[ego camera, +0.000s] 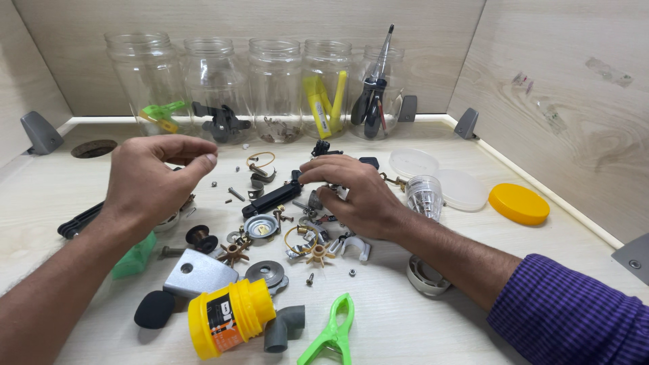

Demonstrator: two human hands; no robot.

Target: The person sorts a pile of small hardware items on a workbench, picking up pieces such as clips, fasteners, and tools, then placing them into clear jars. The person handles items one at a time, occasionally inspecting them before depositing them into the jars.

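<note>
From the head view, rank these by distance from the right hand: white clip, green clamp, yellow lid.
From the right hand:
1. White clip, just below the hand, toward the person.
2. Green clamp, at the near table edge.
3. Yellow lid, far out on the right side.

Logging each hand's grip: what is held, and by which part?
Left hand: fingers pinched, held thing not visible. Right hand: fingers down in small metal parts pile; grip cannot be told.

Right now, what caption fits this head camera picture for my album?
Two bare hands, left hand and right hand, sort small metal parts before five glass jars.
</note>
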